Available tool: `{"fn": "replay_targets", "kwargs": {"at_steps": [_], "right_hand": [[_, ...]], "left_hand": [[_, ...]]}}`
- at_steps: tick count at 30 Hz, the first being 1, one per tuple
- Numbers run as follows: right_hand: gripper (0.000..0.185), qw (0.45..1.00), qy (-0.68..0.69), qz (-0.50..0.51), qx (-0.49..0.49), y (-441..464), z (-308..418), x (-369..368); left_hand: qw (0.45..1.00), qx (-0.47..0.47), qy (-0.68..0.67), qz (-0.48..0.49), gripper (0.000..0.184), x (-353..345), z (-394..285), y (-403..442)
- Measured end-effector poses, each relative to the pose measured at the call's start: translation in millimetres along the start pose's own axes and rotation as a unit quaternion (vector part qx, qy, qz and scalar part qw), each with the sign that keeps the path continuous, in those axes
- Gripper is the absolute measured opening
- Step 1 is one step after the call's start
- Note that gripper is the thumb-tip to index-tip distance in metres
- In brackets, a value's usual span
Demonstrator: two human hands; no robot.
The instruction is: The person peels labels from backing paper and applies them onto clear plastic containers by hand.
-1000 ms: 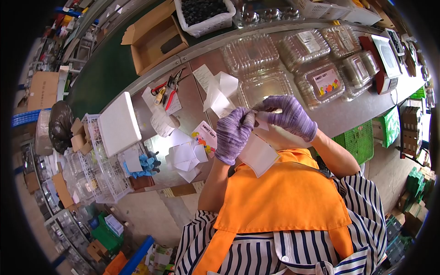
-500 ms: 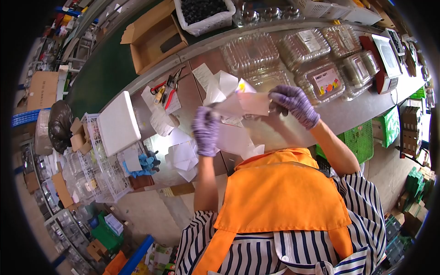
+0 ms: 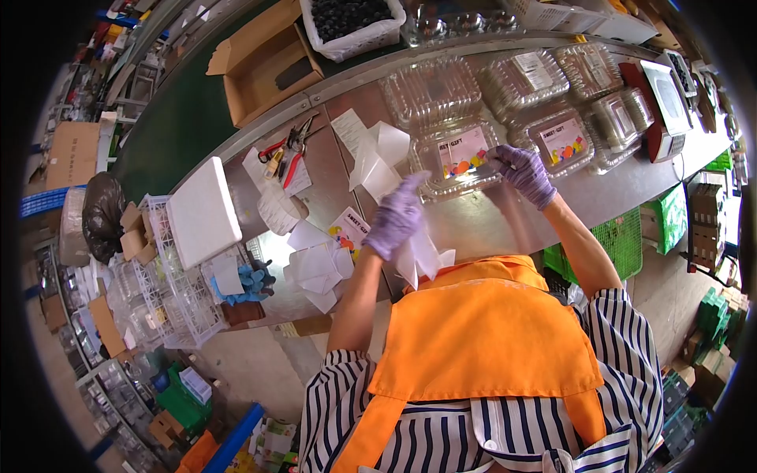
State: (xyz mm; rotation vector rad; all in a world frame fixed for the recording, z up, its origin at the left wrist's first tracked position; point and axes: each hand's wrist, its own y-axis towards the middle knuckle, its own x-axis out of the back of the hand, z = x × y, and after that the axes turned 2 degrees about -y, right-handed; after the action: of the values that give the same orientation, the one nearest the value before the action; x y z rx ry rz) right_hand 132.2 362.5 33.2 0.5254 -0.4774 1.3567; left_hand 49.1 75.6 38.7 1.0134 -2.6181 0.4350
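A pink label printed "GIFT" with coloured fruit lies on the lid of a clear plastic clamshell box. At the label's right edge, my right hand, in a purple striped glove, has its fingers closed on the corner. My left hand, gloved alike, is blurred by motion below and left of that box, fingers stretched towards it with nothing visible in them. Beneath it lie white backing papers and another fruit label. A neighbouring box carries a matching label.
Stacked clear boxes stand along the back beside a scale. Pliers and scissors lie to the left, near a white foam lid. An open carton and a basket of dark fruit sit behind.
The label held between both hands is now on the box lid, its printed face showing. My left hand has moved right, away from it; my right hand has shifted slightly towards the box.
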Motion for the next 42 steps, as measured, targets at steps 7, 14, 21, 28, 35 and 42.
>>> {"fn": "replay_targets", "kwargs": {"at_steps": [7,14,21,28,35,42], "right_hand": [[0.016,0.999,-0.036,0.029,0.019,4.3,-9.5,-0.4],[0.031,0.994,-0.041,-0.092,-0.037,5.6,-7.3,21.8],[0.029,0.917,0.334,0.022,-0.218,26.1,-14.6,-54.1],[0.019,0.967,0.168,-0.076,-0.176,7.8,-3.2,-26.4],[0.018,0.964,0.181,0.168,-0.102,17.8,58.5,-95.0],[0.018,0.967,0.145,0.177,-0.108,26.3,91.3,-99.1]], "left_hand": [[0.936,0.152,0.285,0.139,0.076,-39.1,-33.4,47.8],[0.909,0.179,0.335,0.172,0.073,-39.0,-37.6,53.3],[0.931,0.194,0.300,0.068,0.065,-8.8,-22.0,40.6],[0.918,0.221,-0.151,-0.292,0.040,128.0,79.4,-121.8],[0.841,0.343,0.223,-0.353,0.029,149.6,101.3,-155.1],[0.862,0.127,0.246,-0.425,0.033,133.9,43.4,-101.1]]}}
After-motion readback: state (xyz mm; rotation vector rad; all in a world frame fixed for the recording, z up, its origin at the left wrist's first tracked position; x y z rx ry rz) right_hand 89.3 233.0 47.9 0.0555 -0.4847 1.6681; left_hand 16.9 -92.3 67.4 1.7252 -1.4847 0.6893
